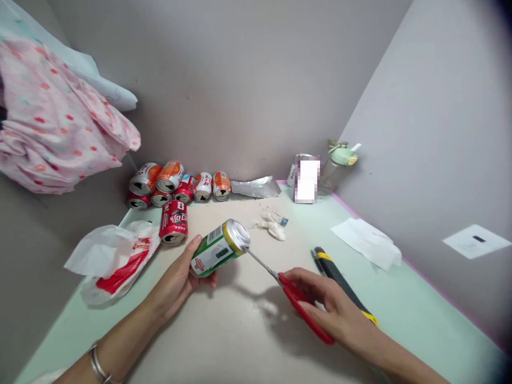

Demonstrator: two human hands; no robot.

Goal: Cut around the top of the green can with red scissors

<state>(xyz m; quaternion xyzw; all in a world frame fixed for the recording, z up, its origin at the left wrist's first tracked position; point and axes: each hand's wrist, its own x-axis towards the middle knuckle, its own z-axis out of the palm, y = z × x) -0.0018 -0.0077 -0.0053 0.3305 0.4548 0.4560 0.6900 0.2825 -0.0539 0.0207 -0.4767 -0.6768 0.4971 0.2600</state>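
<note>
My left hand [182, 277] grips a green drinks can [219, 248] lying on its side, its silver bottom end turned to the right. My right hand [328, 306] is closed round red-handled scissors [296, 301]. The scissors' metal tips touch the rim of the can's silver end. Both hands hover just above the beige mat [240, 341] on the table.
Several red and orange cans [176, 186] are stacked against the back wall, and one red can [173, 222] lies nearer. A plastic bag [112, 258] lies at left. A black-and-yellow utility knife [340, 280], white paper [366, 242], paper scraps [274, 226], foil [256, 187] and a bottle [338, 165] are also here.
</note>
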